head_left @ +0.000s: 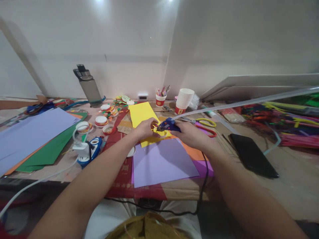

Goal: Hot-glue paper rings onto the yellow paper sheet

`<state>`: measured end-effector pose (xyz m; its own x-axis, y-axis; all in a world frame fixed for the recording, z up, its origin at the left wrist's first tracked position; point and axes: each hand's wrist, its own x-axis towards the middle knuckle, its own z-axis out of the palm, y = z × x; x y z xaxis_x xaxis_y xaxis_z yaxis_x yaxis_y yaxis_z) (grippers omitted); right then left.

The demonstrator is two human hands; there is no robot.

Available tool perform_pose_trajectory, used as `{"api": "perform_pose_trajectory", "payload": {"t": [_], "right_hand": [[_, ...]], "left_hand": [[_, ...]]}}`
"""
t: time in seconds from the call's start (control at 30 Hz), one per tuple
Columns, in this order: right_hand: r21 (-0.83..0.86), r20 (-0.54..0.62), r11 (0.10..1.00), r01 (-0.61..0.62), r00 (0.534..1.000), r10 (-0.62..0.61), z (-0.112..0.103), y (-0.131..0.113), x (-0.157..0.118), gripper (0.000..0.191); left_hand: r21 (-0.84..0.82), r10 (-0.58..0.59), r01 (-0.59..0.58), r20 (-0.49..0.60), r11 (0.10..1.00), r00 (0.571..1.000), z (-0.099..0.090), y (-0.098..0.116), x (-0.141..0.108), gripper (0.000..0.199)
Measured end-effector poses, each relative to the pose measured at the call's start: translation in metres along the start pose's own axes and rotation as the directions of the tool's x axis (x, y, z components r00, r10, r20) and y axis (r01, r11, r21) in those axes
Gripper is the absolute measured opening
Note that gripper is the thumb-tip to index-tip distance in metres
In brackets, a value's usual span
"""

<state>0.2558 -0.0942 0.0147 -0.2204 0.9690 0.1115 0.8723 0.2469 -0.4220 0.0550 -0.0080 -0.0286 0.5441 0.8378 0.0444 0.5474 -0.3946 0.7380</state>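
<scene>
Beyond the lilac sheet (164,164), my left hand (146,128) pinched a yellow paper piece (163,133); my right hand (189,133), wrapped around a blue glue gun (174,125), held its nozzle near the piece.

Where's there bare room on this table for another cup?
Bare tabletop shows right of the black phone, nearer than the pink bundle. Crowded: around the left hand and right hand, with yellow paper, glue gun and, beyond, stacked cups.

The blue hot glue gun (171,125), 1 long translucent glue stick (224,106) extending from its back, points left at a small curved yellow paper piece (163,133) over a yellow sheet (142,113).
</scene>
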Motion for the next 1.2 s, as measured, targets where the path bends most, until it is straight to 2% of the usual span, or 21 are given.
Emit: {"api": "perform_pose_trajectory", "payload": {"t": [0.17,0.37,0.7,1.0,1.1,1.2], "right_hand": [[-0.05,0.033,0.998,-0.031,0.999,0.033,0.01,-0.004,0.002,0.021],[-0.113,-0.004,0.992,-0.047,0.999,0.047,0.018,-0.002,0.005,0.023],[-0.175,-0.037,0.984,-0.045,0.999,0.039,0.013,0.006,-0.001,0.022],[-0.241,0.002,0.966,-0.091,0.995,0.095,0.005,-0.014,-0.006,0.024],[-0.221,-0.013,0.968,-0.117,0.993,0.116,0.01,-0.012,-0.004,0.026],[-0.149,-0.022,0.987,-0.069,0.998,0.066,0.017,-0.006,0.0,0.025]], "left_hand": [[-0.012,-0.013,0.013,-0.022,1.0,1.0,0.001,0.0,0.0,0.06],[0.011,-0.011,0.011,-0.022,1.0,1.0,0.002,-0.001,0.0,0.065],[0.011,-0.013,0.012,0.008,1.0,1.0,0.003,-0.005,0.003,0.069],[0.036,-0.011,0.011,0.011,0.999,1.0,0.002,-0.004,0.005,0.07],[0.027,-0.004,0.004,0.003,1.0,1.0,0.003,-0.003,0.004,0.067],[0.033,0.018,-0.017,-0.012,0.999,1.0,0.003,-0.002,0.003,0.064]]}}
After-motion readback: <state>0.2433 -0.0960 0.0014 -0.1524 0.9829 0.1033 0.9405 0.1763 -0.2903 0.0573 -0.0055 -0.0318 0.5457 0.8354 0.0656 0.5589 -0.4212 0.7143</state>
